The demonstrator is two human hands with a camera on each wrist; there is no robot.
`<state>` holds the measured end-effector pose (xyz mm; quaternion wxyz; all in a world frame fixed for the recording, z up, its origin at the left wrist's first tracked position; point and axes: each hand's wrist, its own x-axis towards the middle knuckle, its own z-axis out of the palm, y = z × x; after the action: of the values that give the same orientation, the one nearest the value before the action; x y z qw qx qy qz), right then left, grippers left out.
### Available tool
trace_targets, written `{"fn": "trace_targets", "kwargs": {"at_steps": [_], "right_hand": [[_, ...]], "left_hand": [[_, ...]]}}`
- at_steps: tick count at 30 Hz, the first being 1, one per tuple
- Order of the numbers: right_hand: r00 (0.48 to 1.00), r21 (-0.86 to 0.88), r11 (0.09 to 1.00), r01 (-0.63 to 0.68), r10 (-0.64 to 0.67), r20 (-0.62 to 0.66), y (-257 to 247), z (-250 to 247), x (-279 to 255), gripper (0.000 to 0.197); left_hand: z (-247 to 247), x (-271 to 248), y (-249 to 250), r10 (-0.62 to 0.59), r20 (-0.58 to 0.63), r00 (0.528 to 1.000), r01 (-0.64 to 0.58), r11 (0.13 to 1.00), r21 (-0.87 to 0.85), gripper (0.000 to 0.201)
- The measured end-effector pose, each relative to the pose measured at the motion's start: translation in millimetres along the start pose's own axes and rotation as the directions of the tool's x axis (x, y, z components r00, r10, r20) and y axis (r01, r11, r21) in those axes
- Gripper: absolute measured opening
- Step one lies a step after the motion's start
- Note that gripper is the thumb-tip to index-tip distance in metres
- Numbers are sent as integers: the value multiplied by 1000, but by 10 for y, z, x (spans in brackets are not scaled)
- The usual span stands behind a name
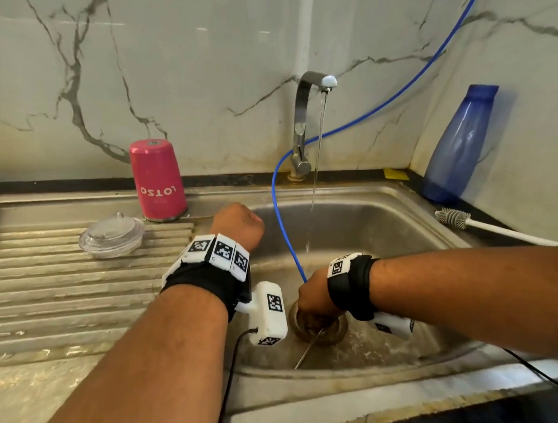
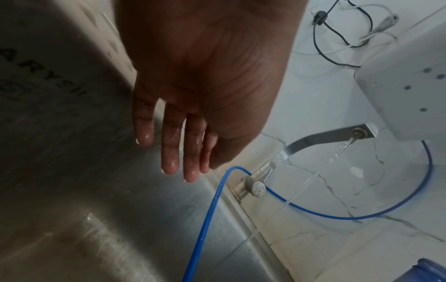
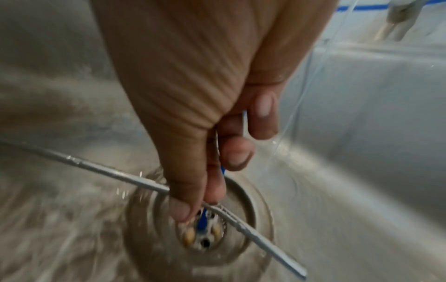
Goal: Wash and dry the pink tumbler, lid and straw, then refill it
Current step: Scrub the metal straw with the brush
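The sink (steel, wet) is fed by a thin stream from the tap; a blue tube runs down into its drain. Left of the tap, the pink tumbler is stood upside down on the drainboard, the clear lid just in front of it. Over the drain, the grey straw is pinched by the right hand. The left hand is held over the basin with wet fingers straight and nothing grasped.
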<state>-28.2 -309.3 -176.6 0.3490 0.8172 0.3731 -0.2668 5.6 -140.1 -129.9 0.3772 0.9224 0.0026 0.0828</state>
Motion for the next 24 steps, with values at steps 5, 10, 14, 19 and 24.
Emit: {"fn": "trace_targets", "kwargs": {"at_steps": [5,10,14,19,24], "right_hand": [[941,176,982,-63,117,-318,602,-312,-446,16],[595,602,779,-174,571,-566,1017,-433,-926,21],[398,843,491,220,744,-537,963,-399,-1003,39],[264,648,-85,757,947,-184,764,-311,-768,45],[254,606,-43,794,930,-267,772,-279,-665,12]], "left_hand": [[-8,-37,50,65,57,996,-66,998,3,22],[72,-182,193,160,239,958,-172,985,30,28],[96,-254,356,142,132,981,-136,989,-59,22],[122,-294,458,47,96,994,-22,968,-249,36],[198,-226,755,71,218,973,-41,989,-139,28]]}}
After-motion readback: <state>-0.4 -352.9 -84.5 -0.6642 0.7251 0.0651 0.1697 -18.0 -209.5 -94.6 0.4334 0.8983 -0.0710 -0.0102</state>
